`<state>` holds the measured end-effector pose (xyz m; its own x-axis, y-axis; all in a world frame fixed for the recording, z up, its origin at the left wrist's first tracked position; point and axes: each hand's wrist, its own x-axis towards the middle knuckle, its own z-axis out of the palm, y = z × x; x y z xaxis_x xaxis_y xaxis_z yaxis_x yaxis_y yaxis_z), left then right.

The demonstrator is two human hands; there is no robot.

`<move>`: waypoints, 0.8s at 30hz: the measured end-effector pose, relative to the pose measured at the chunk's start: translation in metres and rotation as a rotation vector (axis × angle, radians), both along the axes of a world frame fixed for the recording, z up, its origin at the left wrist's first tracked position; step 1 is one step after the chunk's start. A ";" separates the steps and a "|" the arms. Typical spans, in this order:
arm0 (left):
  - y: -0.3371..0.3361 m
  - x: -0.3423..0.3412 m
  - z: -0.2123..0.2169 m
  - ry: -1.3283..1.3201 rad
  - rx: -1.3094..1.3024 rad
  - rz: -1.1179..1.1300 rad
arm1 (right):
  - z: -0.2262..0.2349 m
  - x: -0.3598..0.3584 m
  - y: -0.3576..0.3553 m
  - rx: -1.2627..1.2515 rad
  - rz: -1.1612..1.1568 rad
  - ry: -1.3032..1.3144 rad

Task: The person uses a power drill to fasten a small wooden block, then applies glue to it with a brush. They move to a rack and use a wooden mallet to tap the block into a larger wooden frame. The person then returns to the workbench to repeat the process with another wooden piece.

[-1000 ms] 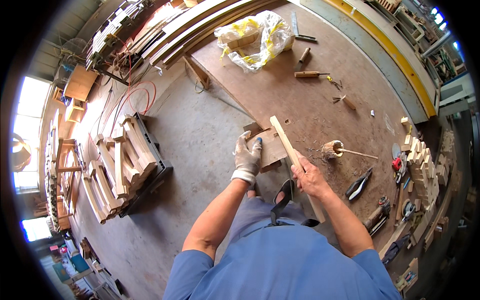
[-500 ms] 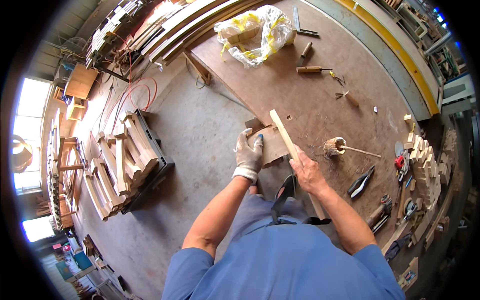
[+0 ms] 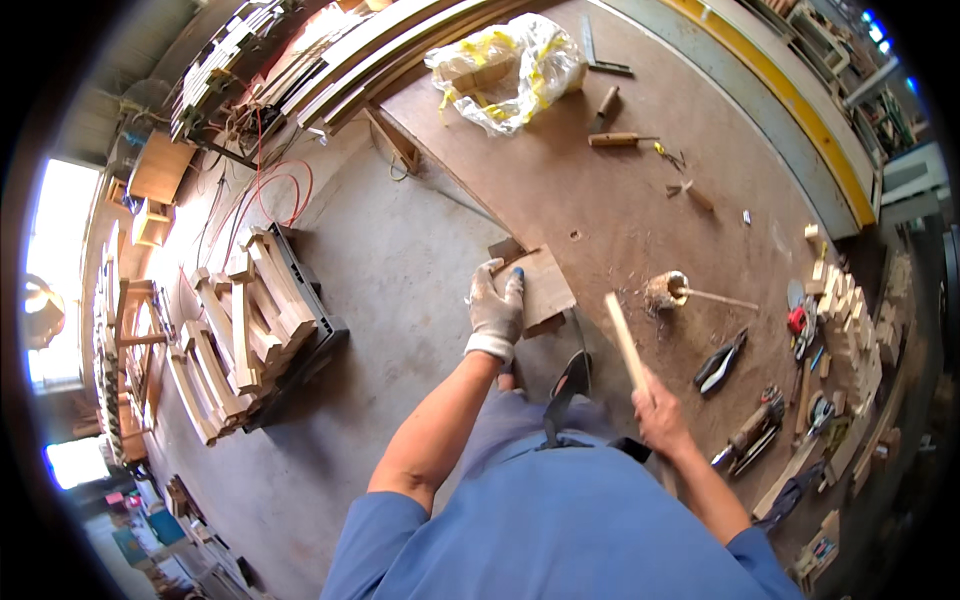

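Note:
My left hand [image 3: 496,312] wears a whitish work glove with a blue fingertip. Its fingers are stretched out and apart, lying against the left side of a flat wooden block [image 3: 550,285]. That block sits at the near corner of the brown work surface, with a darker wooden piece [image 3: 545,325] showing under its near edge. Bare and closed, my right hand [image 3: 660,412] grips a long, narrow wooden strip [image 3: 626,342]. The strip slants up and leftward out of the fist, apart from the block, and its lower end shows below the hand.
On the brown surface [image 3: 620,200] lie a plastic bag [image 3: 510,75], a square [image 3: 590,45], wooden-handled tools [image 3: 614,140], a pot with a stick [image 3: 665,291] and pliers [image 3: 721,360]. Stacked wooden parts [image 3: 245,325] rest on a black pallet [image 3: 300,370] at left; small blocks [image 3: 850,320] at right.
My right hand has moved right and back toward my body, carrying the wooden strip away from the block. My left hand has stayed almost where it was.

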<state>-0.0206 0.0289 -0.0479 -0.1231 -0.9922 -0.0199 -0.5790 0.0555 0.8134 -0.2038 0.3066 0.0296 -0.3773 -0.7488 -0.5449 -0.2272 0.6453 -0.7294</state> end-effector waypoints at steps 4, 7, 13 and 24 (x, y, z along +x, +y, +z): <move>-0.002 -0.003 0.004 0.059 0.061 -0.002 | 0.003 -0.011 -0.050 -0.158 -0.009 -0.024; -0.003 -0.001 0.002 0.063 0.080 -0.005 | -0.009 -0.007 -0.088 -0.233 0.044 -0.035; -0.002 -0.004 0.006 0.021 0.053 -0.002 | -0.028 0.001 -0.126 -0.266 0.098 0.018; 0.003 -0.002 -0.003 0.001 -0.035 0.027 | -0.021 0.011 -0.137 -0.295 0.139 0.131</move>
